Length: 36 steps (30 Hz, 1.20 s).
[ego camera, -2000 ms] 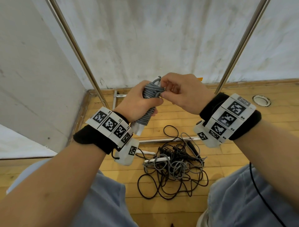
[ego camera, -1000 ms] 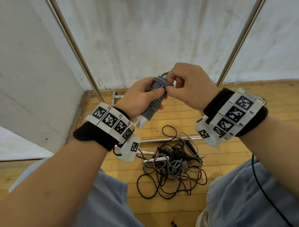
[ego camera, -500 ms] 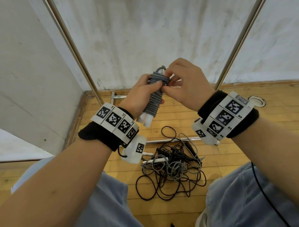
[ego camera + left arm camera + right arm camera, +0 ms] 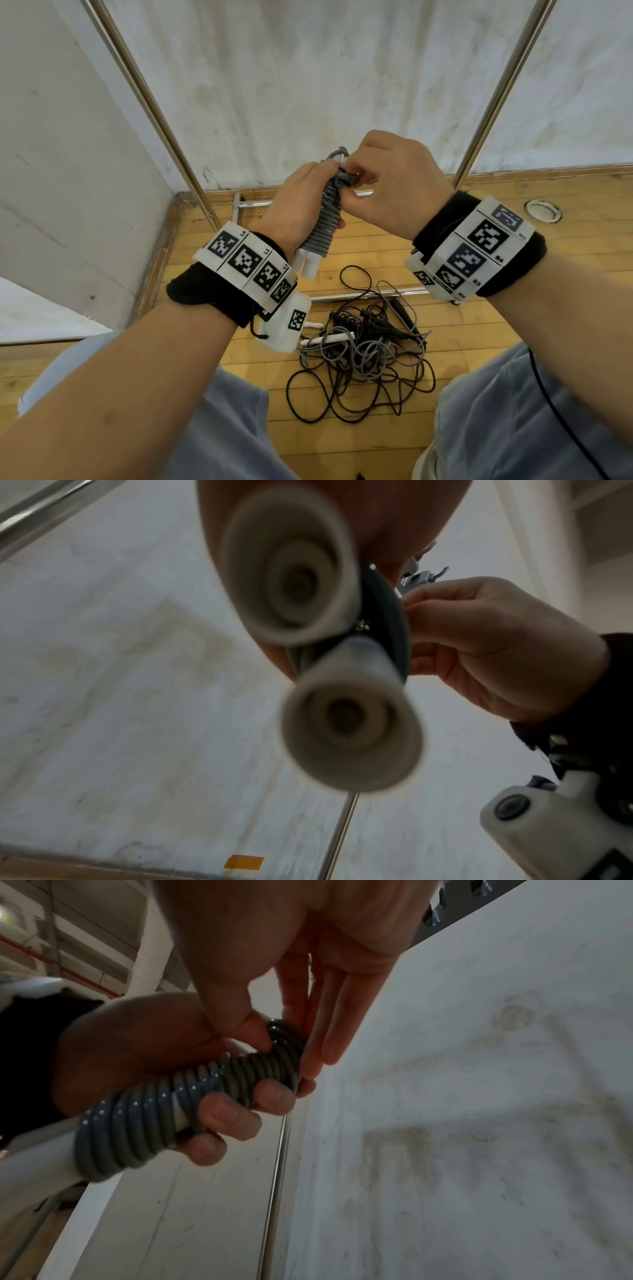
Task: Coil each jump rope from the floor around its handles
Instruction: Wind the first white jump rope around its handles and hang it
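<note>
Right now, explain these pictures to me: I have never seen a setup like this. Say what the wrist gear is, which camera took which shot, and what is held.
No machine here: a person works with bare hands, wearing wrist bands with printed markers and small cameras. One picture comes from a head camera looking down; the other two look along each wrist. The left hand grips a gray jump rope already wound round its two white handles, whose ends fill the left wrist view. The right hand pinches the rope near the top of the coil. On the wooden floor lies a tangled pile of ropes, black and gray, not yet coiled.
</note>
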{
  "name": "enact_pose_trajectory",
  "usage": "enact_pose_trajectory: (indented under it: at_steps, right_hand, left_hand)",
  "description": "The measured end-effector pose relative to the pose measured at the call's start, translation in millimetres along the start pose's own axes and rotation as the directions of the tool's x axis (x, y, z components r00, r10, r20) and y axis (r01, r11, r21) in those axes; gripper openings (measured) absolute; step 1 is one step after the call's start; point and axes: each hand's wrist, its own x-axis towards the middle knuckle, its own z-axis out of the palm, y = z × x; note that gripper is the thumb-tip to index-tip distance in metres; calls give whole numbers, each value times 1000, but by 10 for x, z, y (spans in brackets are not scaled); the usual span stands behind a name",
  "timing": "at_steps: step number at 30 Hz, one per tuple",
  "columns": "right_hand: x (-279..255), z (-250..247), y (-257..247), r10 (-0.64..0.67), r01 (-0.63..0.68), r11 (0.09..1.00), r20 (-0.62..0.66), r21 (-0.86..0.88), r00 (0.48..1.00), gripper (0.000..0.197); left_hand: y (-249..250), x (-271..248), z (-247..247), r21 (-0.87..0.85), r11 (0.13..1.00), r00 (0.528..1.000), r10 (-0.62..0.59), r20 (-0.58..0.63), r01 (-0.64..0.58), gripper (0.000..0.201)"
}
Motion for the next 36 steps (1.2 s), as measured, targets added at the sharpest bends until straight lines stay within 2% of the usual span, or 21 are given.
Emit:
enact_pose_trajectory:
  at_steps: [4, 10, 17, 20, 21, 23, 24, 25, 28, 31, 36]
  right_hand:
    - [-14, -8, 27, 17, -17, 1000, -47, -11, 999, 18]
    - [-76, 36, 35, 4, 0, 1000, -178, 23, 984, 12]
    - [-83, 63, 22, -30, 34, 999, -209, 14, 977, 14]
    - [-62, 55, 51, -59, 65, 997, -138, 38, 989, 9]
    - [-47, 39, 80, -22, 32, 994, -91, 107, 996, 8]
    - [-12, 2, 141, 118, -113, 953, -1, 283, 993, 11]
    - [0, -9, 170, 150, -151, 938, 25, 312, 988, 12]
    - [10, -20, 187, 135, -138, 952, 32, 272, 990, 11]
    - [20, -25, 207, -21, 15, 997, 73, 78, 997, 13]
    - [-9, -9, 190, -92, 93, 996, 127, -3, 988, 15]
    - [4, 6, 163, -52, 70, 996, 270, -59, 961, 15]
  left_hand:
    - [-8, -46, 46, -51, 999, 1000, 18, 2, -18, 18]
    - [0, -74, 45, -130, 991, 998, 51, 37, -46, 15]
    - [1, -98, 30, -81, 992, 994, 100, 40, -96, 19]
    - [-20, -87, 11, 8, 992, 992, 126, 20, -126, 15]
    - [-27, -80, -3, 65, 988, 990, 139, 12, -139, 14]
    - [-46, -66, -38, 193, 965, 984, 176, 10, -175, 15]
    - [-54, -59, -56, 252, 948, 980, 197, 20, -195, 15]
    - [-59, -54, -70, 305, 927, 976, 215, 38, -216, 15]
    - [-73, -45, -103, 438, 861, 966, 243, 94, -259, 16]
    - [-91, -32, -123, 477, 841, 967, 227, 116, -254, 15]
    - [-125, -39, -129, 412, 886, 976, 178, 125, -214, 16]
